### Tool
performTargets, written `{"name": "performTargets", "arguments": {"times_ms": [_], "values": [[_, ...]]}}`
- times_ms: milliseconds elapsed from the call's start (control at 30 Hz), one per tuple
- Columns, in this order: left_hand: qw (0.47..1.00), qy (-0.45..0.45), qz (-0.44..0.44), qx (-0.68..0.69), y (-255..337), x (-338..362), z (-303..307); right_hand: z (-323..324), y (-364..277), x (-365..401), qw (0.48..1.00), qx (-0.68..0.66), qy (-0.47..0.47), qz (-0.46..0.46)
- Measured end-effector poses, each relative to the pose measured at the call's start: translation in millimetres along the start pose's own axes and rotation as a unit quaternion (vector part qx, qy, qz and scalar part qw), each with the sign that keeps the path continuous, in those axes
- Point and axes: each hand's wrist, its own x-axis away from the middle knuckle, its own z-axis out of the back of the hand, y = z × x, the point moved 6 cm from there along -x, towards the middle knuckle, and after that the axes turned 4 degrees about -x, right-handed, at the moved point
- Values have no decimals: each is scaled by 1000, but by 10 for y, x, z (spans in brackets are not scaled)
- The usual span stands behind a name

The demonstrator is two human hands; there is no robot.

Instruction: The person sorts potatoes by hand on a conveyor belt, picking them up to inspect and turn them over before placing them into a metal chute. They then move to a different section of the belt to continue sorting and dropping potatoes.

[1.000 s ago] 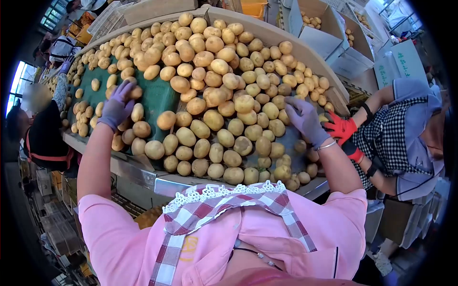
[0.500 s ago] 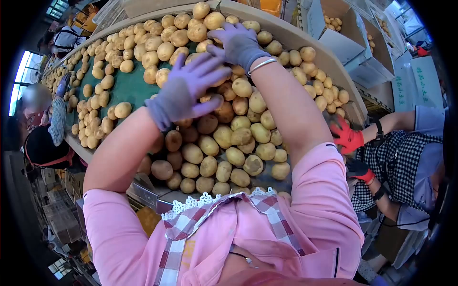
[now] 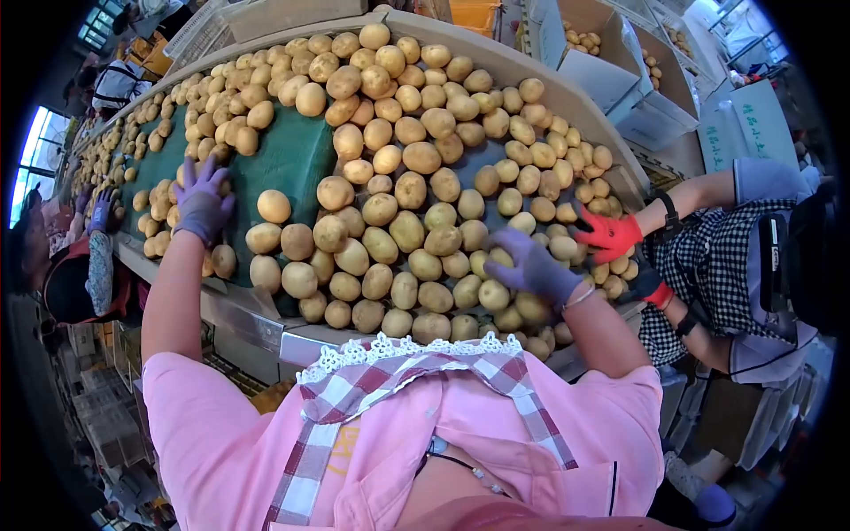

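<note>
My left hand point(image 3: 204, 202), in a purple glove, has its fingers spread over potatoes on the green belt point(image 3: 297, 146). A small group of potatoes point(image 3: 164, 205) lies just left of it. My right hand point(image 3: 533, 273), gloved alike, rests low over the near right part of the heap with fingers and thumb apart. Its fingertips touch potatoes, and what lies under the palm is hidden. Between my hands spreads a broad layer of yellow-brown potatoes point(image 3: 407, 190), some with dark or greenish patches.
A co-worker's red-gloved hands point(image 3: 611, 234) work among potatoes at the right end. A raised rim point(image 3: 567, 80) borders the sorting table. Cartons point(image 3: 602, 75) with potatoes stand beyond it. Another person point(image 3: 84, 279) is on the left, and a metal edge point(image 3: 239, 320) runs before me.
My hands have parted from the far middle of the heap. The left moved left over the belt, and the right came back toward me and rightward. Potatoes now spread more widely right of the belt.
</note>
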Motion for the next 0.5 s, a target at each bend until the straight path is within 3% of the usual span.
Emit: {"name": "performTargets", "arguments": {"times_ms": [67,133,200,233,300,333,400,500], "values": [[993,-66,87,39,-541,134,-168,-145,-277,290,996,66,57,35],[965,-106,185,155,-1275,227,-808,-218,-509,325,988,150,20,-4],[981,-17,163,108,-2202,194,-1841,-248,-658,302,982,189,-23,-21],[976,22,184,117,-2368,280,-1940,-217,-718,216,982,181,-55,-21],[958,101,232,135,-2538,455,-2033,46,-756,-82,995,30,-76,-57],[942,168,212,198,-2256,485,-1672,175,-721,-288,992,-44,-87,-74],[893,291,143,312,-1579,577,-774,574,-752,-799,992,58,90,70],[859,262,-40,438,-189,815,471,987,-676,-1807,976,102,166,96]]}}
